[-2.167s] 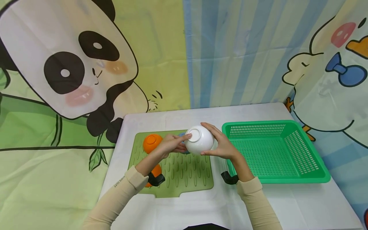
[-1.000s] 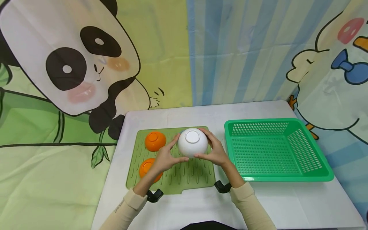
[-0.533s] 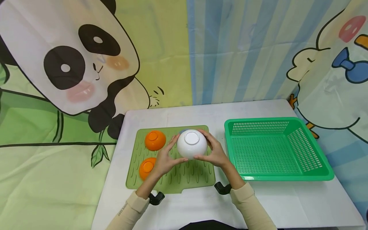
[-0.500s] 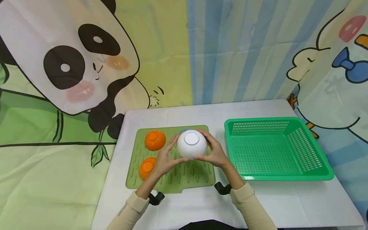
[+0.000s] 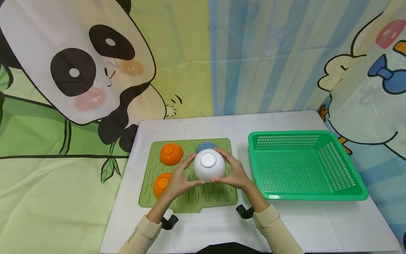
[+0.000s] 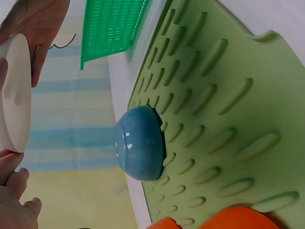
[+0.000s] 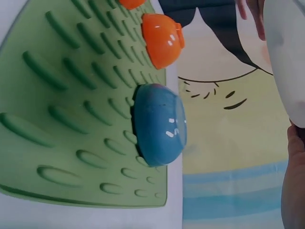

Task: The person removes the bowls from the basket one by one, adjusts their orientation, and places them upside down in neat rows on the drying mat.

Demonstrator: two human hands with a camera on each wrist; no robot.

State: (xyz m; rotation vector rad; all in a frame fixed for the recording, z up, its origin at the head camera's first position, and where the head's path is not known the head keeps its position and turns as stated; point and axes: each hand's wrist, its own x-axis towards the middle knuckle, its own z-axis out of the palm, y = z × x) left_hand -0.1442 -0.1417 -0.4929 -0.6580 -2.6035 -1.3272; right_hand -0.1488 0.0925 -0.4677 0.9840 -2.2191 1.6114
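Observation:
My left hand (image 5: 180, 180) and right hand (image 5: 236, 175) hold a white bowl (image 5: 209, 171) between them, one at each side. It is upside down, foot ring up, and both wrist views show it raised off the mat. Thumbs lie along its near side while the fingers reach round the far side. Beyond it, a blue bowl (image 7: 159, 126) sits inverted on the green mat (image 5: 206, 198). Two orange bowls, a far one (image 5: 171, 154) and a near one (image 5: 161, 184), also lie upside down on the mat's left part; my left hand partly covers the near one.
To the right stands a green plastic basket (image 5: 304, 197) with perforated walls. A white cloth covers the table (image 5: 333, 225). Behind the table hangs a printed curtain (image 5: 180, 63) with a panda and a duck.
Earlier, my left thumb lay on the foot of the tilted white bowl; now both hands grip its sides. The bowl has come left and towards me, uncovering more of the blue bowl.

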